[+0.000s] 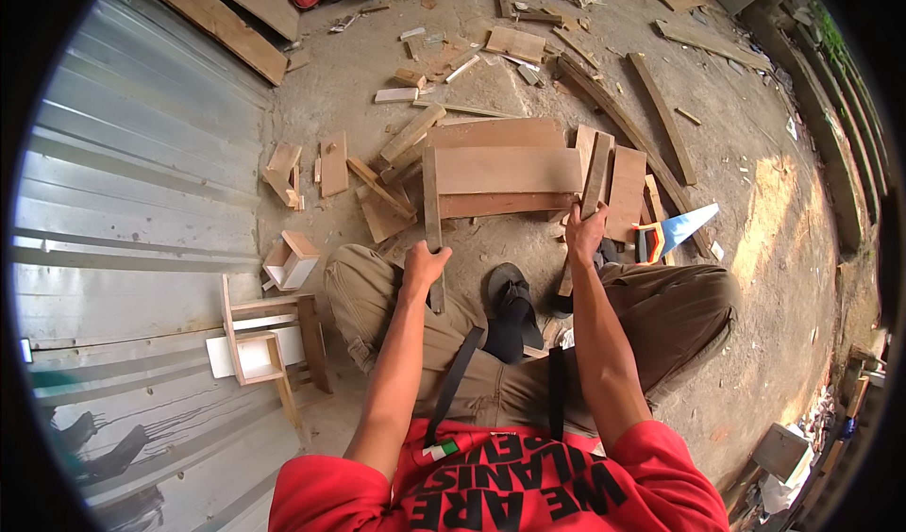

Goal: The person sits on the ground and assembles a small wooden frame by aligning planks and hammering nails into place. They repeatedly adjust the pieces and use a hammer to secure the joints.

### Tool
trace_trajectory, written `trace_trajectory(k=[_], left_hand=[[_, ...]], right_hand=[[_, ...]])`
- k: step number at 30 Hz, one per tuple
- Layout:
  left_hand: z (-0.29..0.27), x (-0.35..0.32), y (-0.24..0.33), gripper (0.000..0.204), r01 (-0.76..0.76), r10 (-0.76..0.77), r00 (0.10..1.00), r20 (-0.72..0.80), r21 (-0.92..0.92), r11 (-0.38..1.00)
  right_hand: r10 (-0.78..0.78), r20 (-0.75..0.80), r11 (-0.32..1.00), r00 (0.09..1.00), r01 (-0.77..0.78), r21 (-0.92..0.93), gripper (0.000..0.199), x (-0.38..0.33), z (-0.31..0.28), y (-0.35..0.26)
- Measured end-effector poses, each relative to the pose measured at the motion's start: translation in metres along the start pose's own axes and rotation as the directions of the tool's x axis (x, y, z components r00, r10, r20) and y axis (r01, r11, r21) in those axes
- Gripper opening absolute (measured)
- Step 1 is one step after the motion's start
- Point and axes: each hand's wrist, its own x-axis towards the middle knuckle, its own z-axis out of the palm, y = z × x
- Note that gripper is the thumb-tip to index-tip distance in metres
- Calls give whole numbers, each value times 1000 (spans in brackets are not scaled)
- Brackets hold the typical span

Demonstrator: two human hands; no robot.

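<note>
Both my hands grip a wooden frame made of two narrow strips with a reddish-brown board spanning between them. My left hand is closed round the lower part of the left wooden strip, whose end sticks out below my fist. My right hand wraps round the right wooden strip. Behind the board lies another flat brown panel, partly covered by it. Just right of my right hand rests a handsaw with an orange and black handle.
Timber offcuts and planks litter the concrete floor ahead. On the left, a small wooden frame piece and an open wooden box stand near a corrugated metal wall. Large boards lean at the far left. A low concrete ledge runs along the right.
</note>
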Motion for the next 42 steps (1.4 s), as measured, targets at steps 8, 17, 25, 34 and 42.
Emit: trace_trajectory(k=[8, 17, 25, 34, 42], left_hand=[[-5, -6, 15, 50, 19, -16, 993, 119, -25, 1000], [-9, 1, 15, 89, -68, 62, 996, -61, -107, 992], [-14, 69, 45, 86, -315, 277, 878, -390, -37, 948], [-13, 110, 67, 58, -275, 177, 894, -411, -191, 942], [-11, 113, 52, 56, -376, 201, 871, -449, -345, 860]], right_hand=[[-61, 212, 951, 975, 122, -285, 61, -1, -12, 41], [-58, 293, 950, 954, 143, -276, 64, -10, -2, 59], [97, 340, 985, 935, -40, -170, 65, -13, -9, 27], [0, 97, 985, 995, 16, -172, 50, 10, -14, 27], [-50, 77, 997, 996, 54, -48, 56, 44, 9, 25]])
